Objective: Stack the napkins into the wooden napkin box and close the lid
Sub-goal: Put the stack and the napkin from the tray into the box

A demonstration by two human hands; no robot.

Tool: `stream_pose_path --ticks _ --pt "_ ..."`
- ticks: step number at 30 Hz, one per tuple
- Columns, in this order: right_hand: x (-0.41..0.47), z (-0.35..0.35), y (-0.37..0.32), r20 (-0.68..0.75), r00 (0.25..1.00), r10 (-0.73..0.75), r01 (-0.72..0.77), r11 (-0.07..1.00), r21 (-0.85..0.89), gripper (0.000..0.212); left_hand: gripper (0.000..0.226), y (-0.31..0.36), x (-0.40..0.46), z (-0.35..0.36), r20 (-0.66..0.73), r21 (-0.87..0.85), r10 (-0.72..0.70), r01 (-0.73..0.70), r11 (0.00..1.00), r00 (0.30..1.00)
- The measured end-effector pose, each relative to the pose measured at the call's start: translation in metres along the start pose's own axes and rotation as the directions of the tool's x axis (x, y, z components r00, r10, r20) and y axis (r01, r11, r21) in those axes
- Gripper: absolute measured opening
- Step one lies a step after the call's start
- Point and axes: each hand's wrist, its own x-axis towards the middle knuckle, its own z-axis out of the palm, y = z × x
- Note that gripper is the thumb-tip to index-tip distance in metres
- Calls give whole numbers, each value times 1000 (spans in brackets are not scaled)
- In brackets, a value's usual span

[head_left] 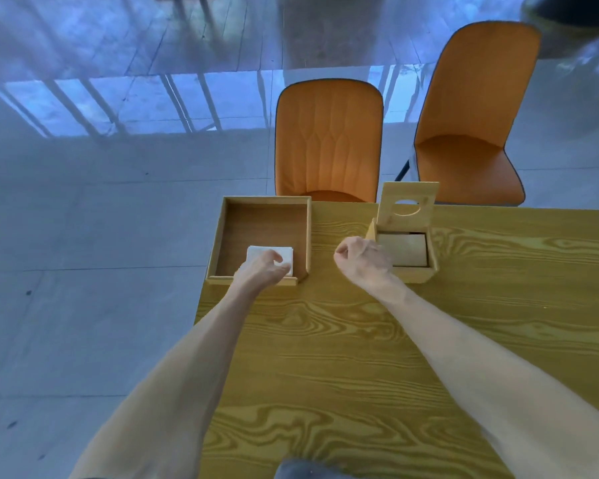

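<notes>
A small stack of white napkins (281, 253) lies in the near right corner of a shallow wooden tray (222, 236). My left hand (261, 269) rests on top of the napkins, fingers curled over them. To the right stands the wooden napkin box (419, 273), its lid (407, 209) raised upright, a round hole in it. The inside of the box shows a pale surface. My right hand (362, 261) hovers at the box's left side, fingers loosely closed with nothing visible in them.
Tray and box sit near the far edge of a yellow wood-grain table (360, 357). Two orange chairs (329, 140) (471, 133) stand beyond the table. Grey floor lies to the left of the table's edge.
</notes>
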Motion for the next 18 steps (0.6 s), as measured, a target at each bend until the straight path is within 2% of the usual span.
stream_pose_path --ticks 6,13,18 --pt "16 34 -53 145 989 2 -23 990 141 28 46 -32 21 -18 -127 -54 -52 45 998 991" --pt "37 71 -80 329 944 -25 -47 977 207 41 58 -45 49 -21 -53 -220 -129 114 969 990" --pt "42 90 -81 382 923 -36 -21 990 143 41 60 -50 65 -25 -92 -266 -192 161 950 977"
